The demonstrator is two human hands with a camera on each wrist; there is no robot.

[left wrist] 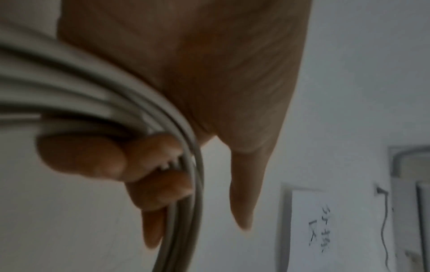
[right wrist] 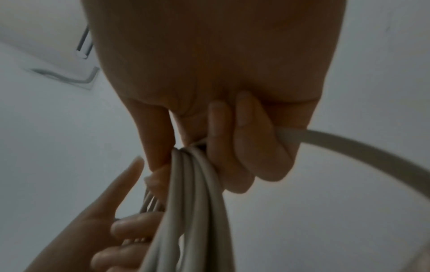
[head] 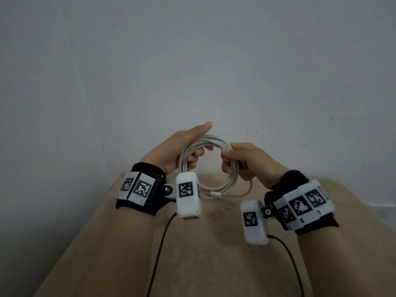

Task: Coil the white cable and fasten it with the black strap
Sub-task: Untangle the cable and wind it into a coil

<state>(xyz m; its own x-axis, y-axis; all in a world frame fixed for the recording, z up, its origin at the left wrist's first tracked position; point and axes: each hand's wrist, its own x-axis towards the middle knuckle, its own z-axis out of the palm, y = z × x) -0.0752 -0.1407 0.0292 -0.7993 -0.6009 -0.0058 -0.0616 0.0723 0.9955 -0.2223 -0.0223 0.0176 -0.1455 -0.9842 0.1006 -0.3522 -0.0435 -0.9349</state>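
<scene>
The left hand (head: 182, 146) has its lower fingers curled through the ring of the round white cable (head: 205, 166), gripping the bundle of loops at about nine o'clock on the coil, while the thumb sticks out straight toward one o'clock, clear of the strands. The left wrist view shows those curled fingertips (left wrist: 160, 152) pressed against several parallel strands (left wrist: 186, 165), though the close ones are blurred. The right hand (head: 248, 161) clamps the opposite side of the coil at about three o'clock — fingers wrapped round the gathered loops, thumb on top. From the right wrist view the fingers (right wrist: 246, 147) close on the bundle (right wrist: 193, 184), and a single loose strand runs out of the fist toward three o'clock. A dark bit shows between the right fingers in the head view; whether it is the black strap I cannot tell.

The coil is held in the air between both hands, its lower arc hanging toward six o'clock, with a white end piece (head: 216, 194) lying along that arc.

Below the hands stretches a tan, cloth-like surface (head: 192, 254) — its far edge meets a pale grey-white wall (head: 192, 61) bearing a few faint scuffs at about two o'clock. Two thin black leads (head: 162, 243) trail from the white wrist-worn camera housings (head: 188, 195) toward six o'clock. In the left wrist view a white sheet with dark handwriting (left wrist: 318, 228) hangs on the wall, with a dangling wire (left wrist: 384, 230) just beside it.
</scene>
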